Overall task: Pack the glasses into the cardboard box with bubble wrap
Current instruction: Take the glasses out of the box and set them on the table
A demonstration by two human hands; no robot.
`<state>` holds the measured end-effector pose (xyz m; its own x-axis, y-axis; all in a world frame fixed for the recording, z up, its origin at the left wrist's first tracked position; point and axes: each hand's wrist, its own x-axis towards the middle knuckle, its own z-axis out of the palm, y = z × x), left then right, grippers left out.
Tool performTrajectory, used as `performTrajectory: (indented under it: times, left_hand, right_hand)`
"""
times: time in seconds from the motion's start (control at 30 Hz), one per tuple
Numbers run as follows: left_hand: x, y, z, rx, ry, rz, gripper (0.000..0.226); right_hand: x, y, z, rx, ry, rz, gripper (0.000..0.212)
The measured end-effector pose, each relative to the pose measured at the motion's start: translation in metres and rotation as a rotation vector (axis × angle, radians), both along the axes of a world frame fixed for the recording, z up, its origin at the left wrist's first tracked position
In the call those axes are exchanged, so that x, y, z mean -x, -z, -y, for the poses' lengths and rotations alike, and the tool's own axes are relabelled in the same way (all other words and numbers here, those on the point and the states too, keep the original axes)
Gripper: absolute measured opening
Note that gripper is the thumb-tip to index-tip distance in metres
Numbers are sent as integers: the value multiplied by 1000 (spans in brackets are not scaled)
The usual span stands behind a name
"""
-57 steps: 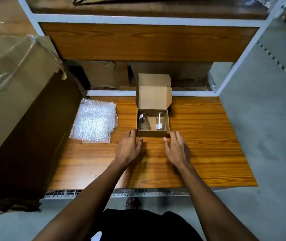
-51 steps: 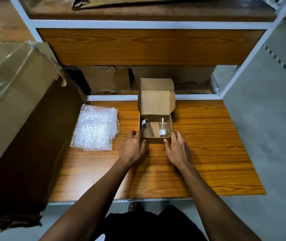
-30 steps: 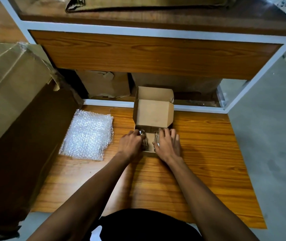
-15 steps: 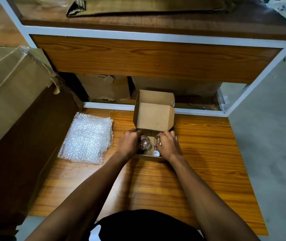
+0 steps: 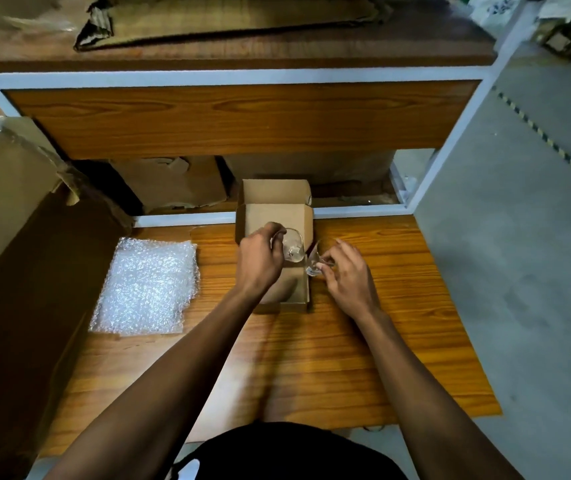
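**Both glasses held above the small carton**

The left hand [image 5: 259, 261] grips a clear drinking glass [image 5: 292, 245], fingers curled round it, and holds it tilted over the far half of the small brown cardboard box [image 5: 289, 292]. The right hand [image 5: 348, 277] pinches a second clear glass [image 5: 315, 261] between thumb and fingertips; that glass leans over the box's right wall, its mouth turned up and to the left. The two glasses are close together, and whether they touch cannot be told. The box sits on the orange wood-grain surface [image 5: 363, 358] with its lid flap [image 5: 275, 209] standing upright at the far side, and its visible floor looks bare. A flat sheet of clear bubble wrap [image 5: 145, 285] lies on the surface to the left of the box, apart from it. A large brown carton wrapped in plastic film [image 5: 3, 188] stands at the left edge. A wooden shelf with a white metal frame [image 5: 235, 77] hangs over the far side, with flattened cardboard [image 5: 228, 19] lying on it.
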<state>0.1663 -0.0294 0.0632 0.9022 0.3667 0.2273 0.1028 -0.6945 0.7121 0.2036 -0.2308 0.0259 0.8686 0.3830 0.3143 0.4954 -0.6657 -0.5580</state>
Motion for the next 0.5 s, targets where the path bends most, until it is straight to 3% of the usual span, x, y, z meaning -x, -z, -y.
performTrajectory:
  times: [0.13,0.37,0.5]
  left_hand:
    - [-12,2,40,13,140,-92,24]
    - [-38,35,89,-36,299,-321,44]
    - [-53,52,104,-53,341,-386,56]
  right_hand:
    - [5,9,44,-25,64,47,14]
    - [4,34,100,125,155,-135,11]
    - [-1,44,113,184,187,-166,21]
